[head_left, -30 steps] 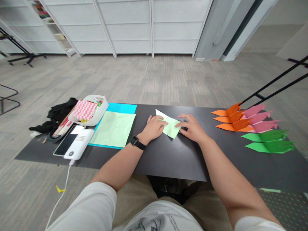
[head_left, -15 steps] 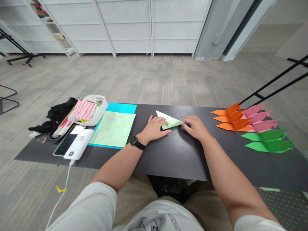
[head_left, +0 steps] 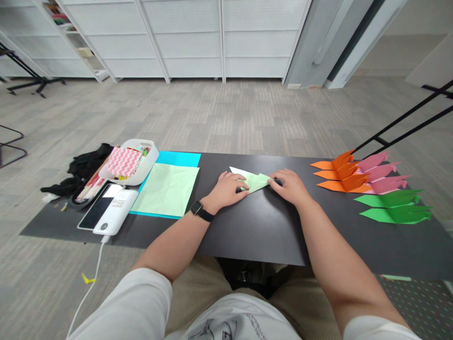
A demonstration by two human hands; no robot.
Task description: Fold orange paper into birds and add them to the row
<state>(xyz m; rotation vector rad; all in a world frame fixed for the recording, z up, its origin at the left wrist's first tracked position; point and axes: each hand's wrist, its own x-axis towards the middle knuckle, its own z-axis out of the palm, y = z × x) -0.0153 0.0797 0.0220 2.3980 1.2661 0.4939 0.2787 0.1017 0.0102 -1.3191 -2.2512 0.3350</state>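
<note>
A light green paper (head_left: 255, 182), partly folded with a white face showing at its upper left, lies on the dark table (head_left: 255, 226). My left hand (head_left: 228, 190), with a black watch on the wrist, is on the paper's left part, thumb and fingers closing on its edge. At the right tip, my right hand (head_left: 288, 186) pinches the paper between thumb and fingers. Some of the right fingertips are hidden under the hand.
Light green sheets (head_left: 168, 189) lie on blue paper (head_left: 180, 159) to the left. Beyond are a white basket (head_left: 150, 163), a phone (head_left: 94, 212), a white power bank (head_left: 116, 212) with a cable, and black cloth (head_left: 88, 160). Orange (head_left: 339, 174), pink (head_left: 384, 177) and green folded birds (head_left: 396, 215) stand at right.
The green flap of the paper has shifted, with its upper edge now lying differently between the hands. My left thumb has drawn in toward the fingers, and my right hand has moved slightly right.
</note>
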